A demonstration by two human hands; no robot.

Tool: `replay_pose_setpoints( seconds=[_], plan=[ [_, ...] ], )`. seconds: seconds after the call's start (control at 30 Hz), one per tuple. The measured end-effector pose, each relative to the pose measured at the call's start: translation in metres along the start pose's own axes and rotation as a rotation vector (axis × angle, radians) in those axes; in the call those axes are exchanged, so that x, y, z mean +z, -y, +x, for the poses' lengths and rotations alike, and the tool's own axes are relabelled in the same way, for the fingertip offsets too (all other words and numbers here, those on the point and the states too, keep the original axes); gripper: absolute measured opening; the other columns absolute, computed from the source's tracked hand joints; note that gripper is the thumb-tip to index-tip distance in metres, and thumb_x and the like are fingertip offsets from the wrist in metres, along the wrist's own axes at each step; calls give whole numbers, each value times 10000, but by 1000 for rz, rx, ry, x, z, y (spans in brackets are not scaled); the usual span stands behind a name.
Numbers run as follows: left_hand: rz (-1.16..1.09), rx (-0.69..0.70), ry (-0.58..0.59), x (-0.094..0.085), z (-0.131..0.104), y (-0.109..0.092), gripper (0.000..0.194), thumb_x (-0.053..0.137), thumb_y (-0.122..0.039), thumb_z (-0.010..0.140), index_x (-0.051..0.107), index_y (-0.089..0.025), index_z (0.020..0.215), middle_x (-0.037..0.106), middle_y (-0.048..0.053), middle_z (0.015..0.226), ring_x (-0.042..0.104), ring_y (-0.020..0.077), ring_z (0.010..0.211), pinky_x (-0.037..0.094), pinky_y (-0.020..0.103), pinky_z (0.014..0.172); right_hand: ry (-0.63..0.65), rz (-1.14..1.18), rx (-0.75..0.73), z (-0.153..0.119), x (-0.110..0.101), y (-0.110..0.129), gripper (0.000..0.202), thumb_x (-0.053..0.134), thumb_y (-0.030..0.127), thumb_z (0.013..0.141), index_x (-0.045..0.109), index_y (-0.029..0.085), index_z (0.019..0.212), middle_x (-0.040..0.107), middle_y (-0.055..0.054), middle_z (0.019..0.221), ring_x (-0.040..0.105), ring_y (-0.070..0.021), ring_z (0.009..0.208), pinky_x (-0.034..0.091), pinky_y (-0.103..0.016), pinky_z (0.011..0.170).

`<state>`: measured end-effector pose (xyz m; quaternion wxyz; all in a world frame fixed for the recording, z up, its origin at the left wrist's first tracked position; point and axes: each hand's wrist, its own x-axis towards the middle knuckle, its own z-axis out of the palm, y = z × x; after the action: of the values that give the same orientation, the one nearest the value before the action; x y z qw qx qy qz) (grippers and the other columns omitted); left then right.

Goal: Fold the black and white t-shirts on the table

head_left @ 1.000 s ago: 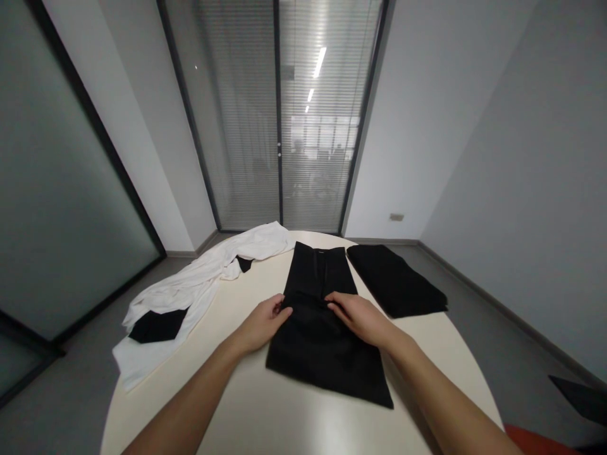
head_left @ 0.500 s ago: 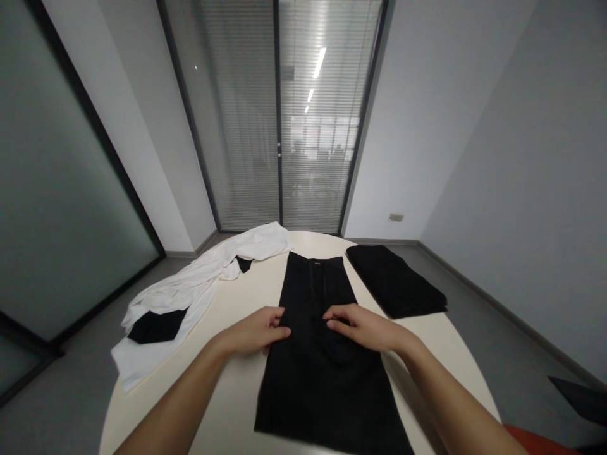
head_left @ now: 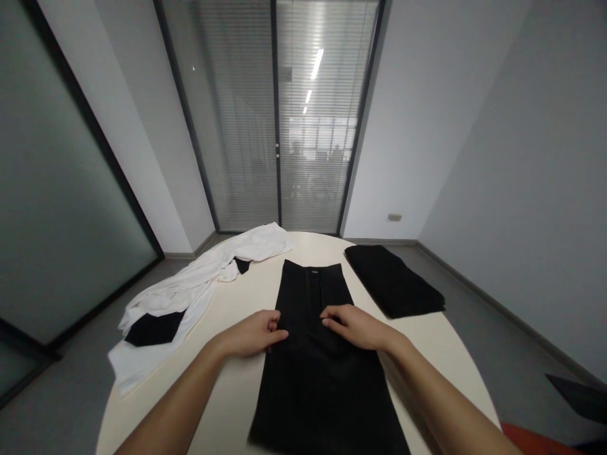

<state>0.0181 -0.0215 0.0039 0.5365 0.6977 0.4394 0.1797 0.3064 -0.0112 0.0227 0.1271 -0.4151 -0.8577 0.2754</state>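
Observation:
A black skirt (head_left: 322,392) lies lengthwise on the round table, its waistband with a small label at the far end. My left hand (head_left: 256,332) is closed on the skirt's left edge, thumb on top and fingers curled. Over the middle right of the skirt, my right hand (head_left: 353,325) has thumb and forefinger pinched together on the cloth. The near hem runs out of the bottom of the view.
A white garment (head_left: 203,272) with black patches is spread along the left side of the cream table (head_left: 227,398). At the right lies a folded black cloth (head_left: 393,281). Something red (head_left: 531,439) shows at the lower right, beyond the table's edge.
The skirt has slid slightly towards me, its waistband now nearer. A raised fold by my right hand has flattened. Both hands have hardly moved.

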Motion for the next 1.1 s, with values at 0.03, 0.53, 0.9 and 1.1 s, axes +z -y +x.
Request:
replay_pose_setpoints(
  seconds=[0.03,0.53,0.9,1.1],
  plan=[
    [-19,-24,66,-1,-3,-4,345,686,-501,793,521,-200,816,522,-44,645,523,140,563,387,251,533,49,31,-10,-4,-3,5,265,480,375,998,693,223,1040,737,-28,923,671,-188,813,491,-289,739],
    [364,149,-475,6,15,6,155,547,-354,891,599,-208,892,663,23,798,593,180,692,393,272,656,-253,-116,7,22,12,-23,305,456,367,1012,683,215,1149,716,-85,1115,638,-246,1057,474,-389,959],
    [277,215,-430,5,9,-3,177,487,-348,918,466,-218,799,494,-57,649,452,122,575,292,246,567,-285,18,-81,7,-7,-5,325,452,405,1016,685,238,1169,712,-64,1178,650,-223,1084,478,-355,976],
    [283,172,-483,10,20,9,213,448,-419,964,517,-227,903,593,-30,679,555,161,631,337,255,616,-315,-90,-5,15,-1,-25,385,416,408,1022,601,244,1318,694,-81,1239,659,-240,1093,472,-401,984]
  ],
)
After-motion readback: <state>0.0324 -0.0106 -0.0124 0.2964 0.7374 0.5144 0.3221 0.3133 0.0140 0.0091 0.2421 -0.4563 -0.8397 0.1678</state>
